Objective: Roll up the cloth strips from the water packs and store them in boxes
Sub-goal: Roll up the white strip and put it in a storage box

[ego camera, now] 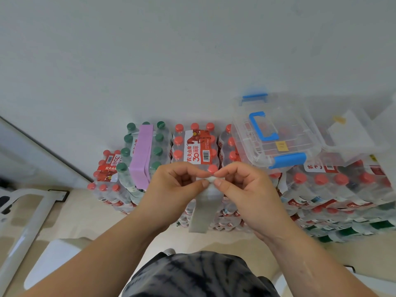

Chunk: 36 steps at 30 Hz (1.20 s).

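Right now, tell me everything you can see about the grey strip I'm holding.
The grey strip is a pale, flat band that looks like soft cloth. Its top end is wound into a small tight roll, pinched between the thumbs and fingertips of the left hand and the right hand. The rest hangs straight down, unrolled, its free end cut square. It hangs in front of the water packs; whether it touches them cannot be told.

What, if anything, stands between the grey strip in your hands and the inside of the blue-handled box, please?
The lid appears to sit on the clear box, with a blue latch at its near end. Otherwise nothing visible lies between it and the grey strip, pinched by the left hand and right hand.
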Each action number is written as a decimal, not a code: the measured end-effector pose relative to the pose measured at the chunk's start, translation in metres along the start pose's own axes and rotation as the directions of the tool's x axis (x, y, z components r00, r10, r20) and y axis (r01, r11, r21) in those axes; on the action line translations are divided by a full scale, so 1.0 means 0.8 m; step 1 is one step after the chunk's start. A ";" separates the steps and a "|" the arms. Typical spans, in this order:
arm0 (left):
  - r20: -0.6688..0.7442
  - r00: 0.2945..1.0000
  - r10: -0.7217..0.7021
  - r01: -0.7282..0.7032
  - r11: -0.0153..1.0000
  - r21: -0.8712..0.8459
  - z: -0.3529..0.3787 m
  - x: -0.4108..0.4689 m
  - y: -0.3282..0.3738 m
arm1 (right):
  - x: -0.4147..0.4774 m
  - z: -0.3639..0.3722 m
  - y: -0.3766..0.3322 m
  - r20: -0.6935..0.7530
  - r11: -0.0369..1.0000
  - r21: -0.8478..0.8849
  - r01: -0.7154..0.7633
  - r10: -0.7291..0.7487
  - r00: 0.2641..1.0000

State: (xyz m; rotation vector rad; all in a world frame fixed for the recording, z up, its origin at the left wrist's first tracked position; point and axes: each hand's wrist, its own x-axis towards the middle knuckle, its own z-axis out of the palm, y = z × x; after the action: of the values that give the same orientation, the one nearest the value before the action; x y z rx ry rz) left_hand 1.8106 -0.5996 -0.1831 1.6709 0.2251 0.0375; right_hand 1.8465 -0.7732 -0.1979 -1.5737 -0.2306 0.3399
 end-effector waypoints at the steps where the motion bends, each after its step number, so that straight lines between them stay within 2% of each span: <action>1: 0.012 1.000 -0.007 0.007 1.000 -0.014 0.000 0.000 0.000 | 0.000 -0.001 0.000 -0.005 1.000 0.019 -0.001 0.001 1.000; 6: 0.074 0.997 -0.034 0.040 0.996 -0.076 -0.005 0.001 0.004 | -0.001 -0.001 0.003 -0.011 1.000 0.022 -0.018 0.018 1.000; 13: 0.084 0.996 0.040 -0.046 0.996 0.078 -0.004 0.001 0.007 | 0.003 0.002 0.001 -0.050 0.999 -0.023 -0.045 0.044 0.998; 19: 0.054 0.998 0.011 -0.018 0.991 0.132 -0.006 0.002 0.005 | 0.003 0.005 0.000 -0.063 0.989 -0.147 -0.005 -0.004 0.998; 25: 0.030 0.999 -0.013 0.012 0.999 0.036 -0.007 -0.001 0.006 | 0.001 0.007 -0.007 -0.013 0.999 -0.049 0.010 -0.010 1.000; 36: -0.022 0.998 0.062 -0.060 0.997 0.056 0.002 -0.007 0.006 | -0.001 0.009 -0.011 -0.093 0.999 0.019 -0.044 0.046 0.995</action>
State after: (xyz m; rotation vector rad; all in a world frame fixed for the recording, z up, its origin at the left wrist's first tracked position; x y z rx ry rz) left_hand 1.8063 -0.6024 -0.1783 1.7332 0.1944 0.0978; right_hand 1.8438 -0.7664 -0.1895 -1.5754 -0.1196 0.3015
